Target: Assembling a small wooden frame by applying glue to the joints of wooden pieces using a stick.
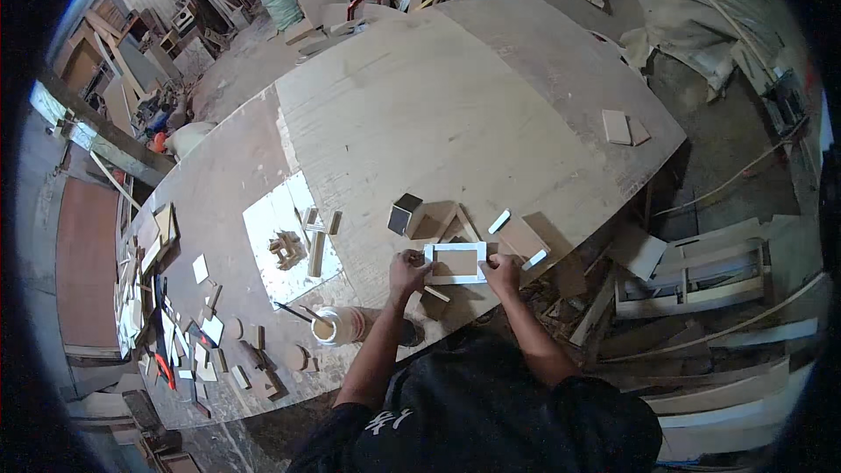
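Near the table's front edge, a small rectangular frame with white edges is held level between my two hands. My left hand closes round its left end, fingers curled at the corner. At the opposite end my right hand pinches the right side. Just beyond the frame lie a dark-faced block and wooden strips set at an angle. Right of them is a brown wooden piece with white-edged strips beside it. A short strip lies below the frame, close to my left hand.
A pale tub with brushes standing in it is beside my left forearm. Small wooden pieces rest on a white-smeared board. Offcuts and a red-handled tool clutter the table's left side. Two flat blocks lie at the far right.
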